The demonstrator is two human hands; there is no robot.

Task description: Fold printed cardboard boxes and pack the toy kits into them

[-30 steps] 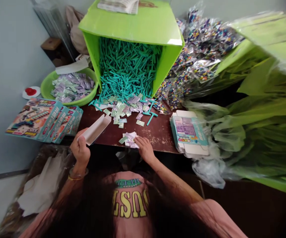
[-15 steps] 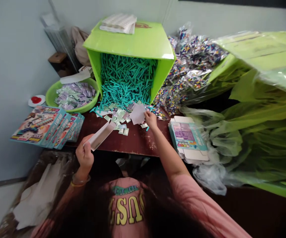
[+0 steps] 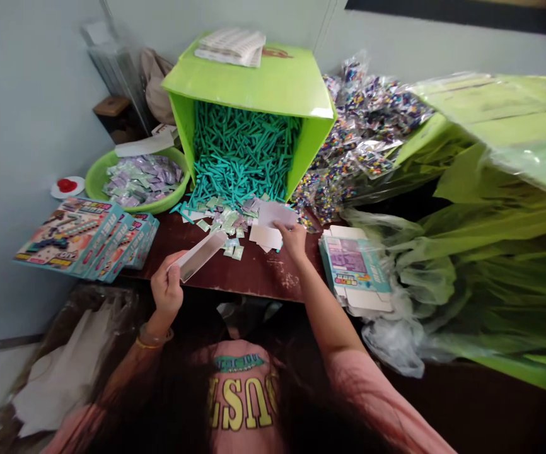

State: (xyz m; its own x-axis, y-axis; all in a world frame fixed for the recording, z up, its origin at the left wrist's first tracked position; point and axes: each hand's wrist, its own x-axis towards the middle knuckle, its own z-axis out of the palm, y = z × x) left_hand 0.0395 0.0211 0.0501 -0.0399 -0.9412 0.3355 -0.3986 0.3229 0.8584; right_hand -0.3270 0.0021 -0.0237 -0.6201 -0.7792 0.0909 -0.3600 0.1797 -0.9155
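My left hand (image 3: 167,291) is closed around one end of an open, narrow white-sided box (image 3: 202,255), its hollow inside facing up and to the right. My right hand (image 3: 292,241) pinches a pale sheet of paper (image 3: 273,213) near the mouth of the green bin. White cards (image 3: 266,237) lie just below that sheet, beside my fingers. Small pale green and lilac sachets (image 3: 230,224) are scattered on the dark red table (image 3: 254,280) between the hands. Behind them, turquoise plastic sticks (image 3: 239,151) spill from the green bin (image 3: 249,85) lying on its side.
At the left, a green basin (image 3: 94,180) holds more sachets, with printed boxes (image 3: 72,236) stacked in front of it. Flat printed cartons (image 3: 355,268) lie at the right beside crumpled clear plastic (image 3: 396,340). Bags of coloured beads (image 3: 372,120) are heaped behind.
The sheet in my right hand has tilted and shifted slightly right, and white cards now show beneath it. My left hand and the box have moved slightly right.
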